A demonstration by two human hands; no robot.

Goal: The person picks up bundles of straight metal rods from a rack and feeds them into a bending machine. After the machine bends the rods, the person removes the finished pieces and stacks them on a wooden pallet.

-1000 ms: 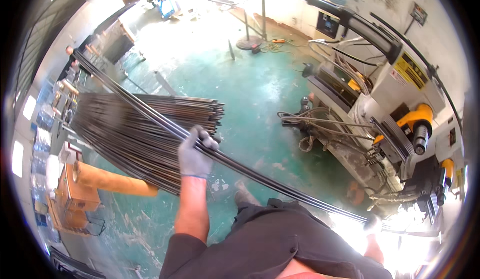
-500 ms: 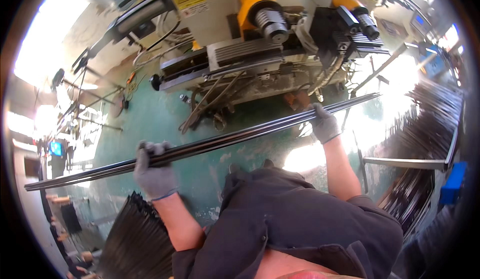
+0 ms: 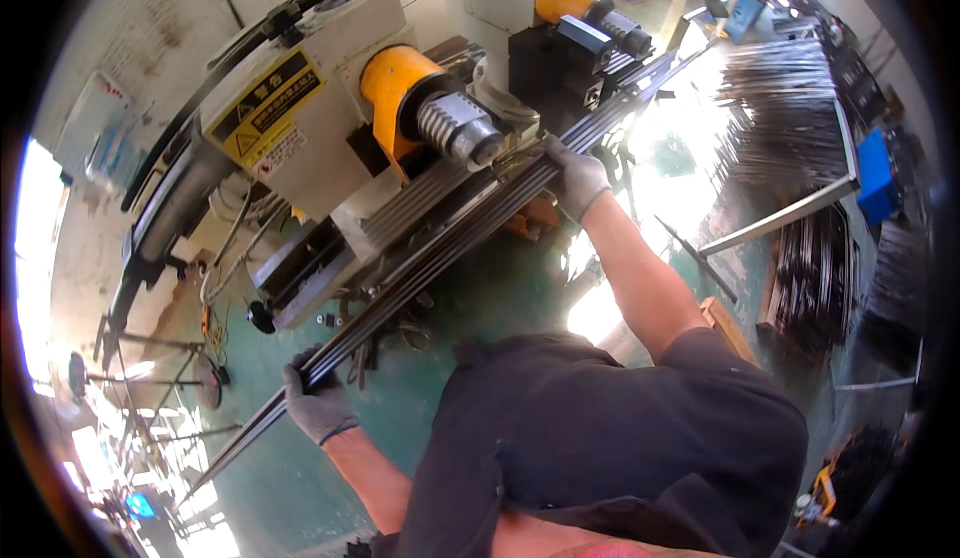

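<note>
Several long, slim dark metal bars (image 3: 432, 248) lie side by side as one bundle across both my hands. My left hand (image 3: 318, 405), in a grey glove, is closed round them toward their lower-left end. Farther along, at the upper right, my gloved right hand (image 3: 580, 180) grips the same bundle. The bars slant from lower left to upper right, close along the front of a machine (image 3: 400, 213) with orange motor housings (image 3: 400, 78). Whether they touch the machine I cannot tell.
A rack frame (image 3: 785, 216) at the right bears a large stack of metal bars (image 3: 775, 108). Below it lies another bar bundle (image 3: 815, 278). A blue box (image 3: 874, 173) hangs at the rack's side. Thin metal stands (image 3: 170, 383) are at the left on the green floor.
The bars have come forward to the machine and tilted more steeply, right end up and left end down. My view has turned right. Both hands keep their hold.
</note>
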